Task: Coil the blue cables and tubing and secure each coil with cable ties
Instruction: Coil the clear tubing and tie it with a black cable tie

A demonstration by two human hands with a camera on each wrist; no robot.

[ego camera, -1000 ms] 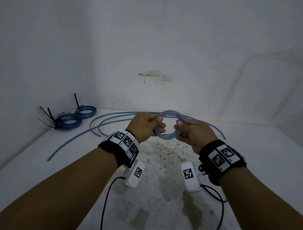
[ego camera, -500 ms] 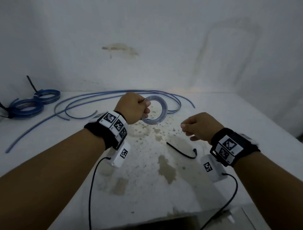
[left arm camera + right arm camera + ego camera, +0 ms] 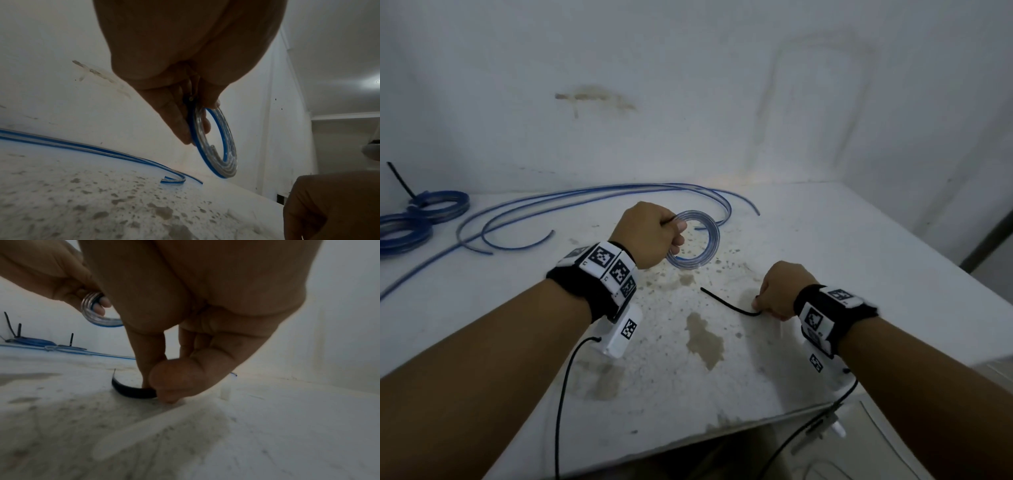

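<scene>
My left hand (image 3: 654, 233) grips a small coil of clear, blue-striped tubing (image 3: 700, 240) above the white table; the left wrist view shows the coil (image 3: 218, 146) hanging from the curled fingers. Down on the table to the right, my right hand (image 3: 777, 291) pinches one end of a curved black cable tie (image 3: 726, 303) between thumb and fingertips. In the right wrist view the cable tie (image 3: 131, 390) lies on the surface under the pinching fingers.
Loose blue tubing lengths (image 3: 585, 195) curve across the back of the table (image 3: 859, 257). Two tied blue coils (image 3: 417, 216) with black tie tails lie at the far left. White walls enclose the back and left. The table's front edge (image 3: 722, 431) drops off near me.
My right hand let go of the coil, swung down to the right and took hold of the black cable tie. The left hand kept the coil; my view turned right.
</scene>
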